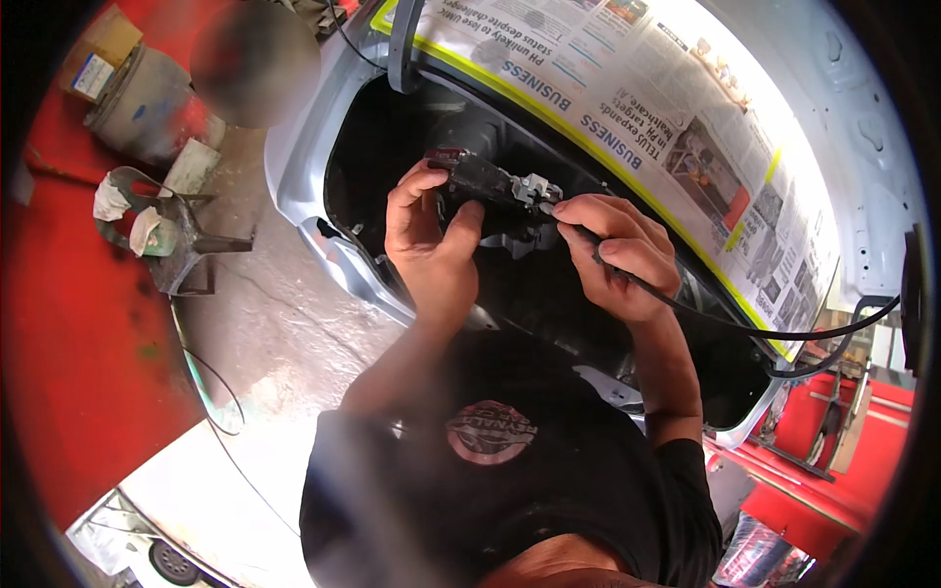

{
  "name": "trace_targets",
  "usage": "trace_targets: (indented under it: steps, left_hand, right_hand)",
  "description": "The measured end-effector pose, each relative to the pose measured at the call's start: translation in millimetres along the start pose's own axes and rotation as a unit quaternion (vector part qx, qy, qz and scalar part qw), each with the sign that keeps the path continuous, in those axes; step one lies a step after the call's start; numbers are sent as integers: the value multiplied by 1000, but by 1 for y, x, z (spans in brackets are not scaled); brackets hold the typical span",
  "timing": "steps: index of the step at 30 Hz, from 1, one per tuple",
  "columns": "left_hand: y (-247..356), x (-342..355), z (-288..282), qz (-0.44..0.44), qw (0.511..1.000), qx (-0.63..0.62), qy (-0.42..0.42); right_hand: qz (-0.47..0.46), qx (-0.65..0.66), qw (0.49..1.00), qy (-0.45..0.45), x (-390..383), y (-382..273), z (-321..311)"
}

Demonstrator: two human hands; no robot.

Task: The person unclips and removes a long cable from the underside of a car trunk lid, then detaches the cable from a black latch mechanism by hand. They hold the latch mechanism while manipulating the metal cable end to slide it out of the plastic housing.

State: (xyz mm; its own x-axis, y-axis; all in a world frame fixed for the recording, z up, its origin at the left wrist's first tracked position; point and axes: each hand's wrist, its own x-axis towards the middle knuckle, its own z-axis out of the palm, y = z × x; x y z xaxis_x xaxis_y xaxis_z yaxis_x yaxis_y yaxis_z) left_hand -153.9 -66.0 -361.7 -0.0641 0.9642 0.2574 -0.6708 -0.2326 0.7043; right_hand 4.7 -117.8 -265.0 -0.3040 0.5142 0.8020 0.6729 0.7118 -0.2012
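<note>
My left hand (pixel 431 240) is closed around a black mechanism (pixel 480 178) with a silver metal end, which looks like a car latch. A small reddish patch shows on its left end. At the silver end, my right hand (pixel 627 257) pinches the tip of a thin black cable (pixel 691 316). That tip meets or nearly meets the metal; my fingers partly hide the contact. From my right hand the cable curves off to the right edge. Both hands are above the dark opening (pixel 377 147) of a silver-blue car body (pixel 299 167).
Newspaper (pixel 637 88) edged with yellow tape covers a panel beyond the opening. A dark curved arm (pixel 402 49) rises at its far left corner. To the left stand a metal stand (pixel 186 245) with cups and a stained bucket (pixel 147 108). A thin cord (pixel 230 387) lies on the floor.
</note>
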Motion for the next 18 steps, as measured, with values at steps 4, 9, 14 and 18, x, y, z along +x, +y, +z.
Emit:
trace_targets:
  steps: [4, 9, 14, 18]
  left_hand:
    - [1, 1, 1, -13, 1000, -6, 6]
    - [4, 5, -6, -14, 1000, 9, -10]
    - [7, 6, -7, -52, 998, -34, -15]
    - [8, 4, -3, -75, 994, -80, -16]
  right_hand:
    - [3, -35, 999, -41, 1, -5, -3]
    - [-12, -37, 998, -46, 4, -1, -5]
    - [-24, -25, 997, -64, 3, 1, -5]
    - [-78, -24, 996, -25, 2, 7, -2]
